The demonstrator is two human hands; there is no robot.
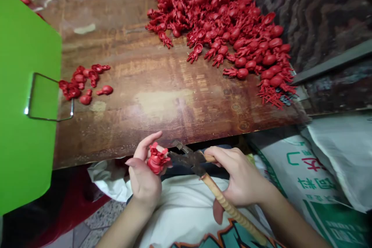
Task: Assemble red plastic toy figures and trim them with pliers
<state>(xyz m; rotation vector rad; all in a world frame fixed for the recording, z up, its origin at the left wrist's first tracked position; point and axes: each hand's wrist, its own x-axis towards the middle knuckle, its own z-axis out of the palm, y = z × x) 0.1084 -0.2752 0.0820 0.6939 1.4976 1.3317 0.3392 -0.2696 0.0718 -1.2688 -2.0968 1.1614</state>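
My left hand [143, 174] is closed round a small red plastic piece [157, 159], held just below the near edge of the wooden table [162, 100]. My right hand [241, 180] grips a pair of dark metal cutters [188, 159] with tan wound handles. The cutter jaws touch the red piece. A big heap of red plastic parts [226, 23] lies at the far right of the table. A small cluster of red parts [83, 81] lies at the left.
A green container wall [26, 97] with a wire handle [49, 99] stands at the left. White printed sacks [319, 170] lie at the right below the table. A dark patterned surface [319, 11] is at the far right. White cloth covers my lap.
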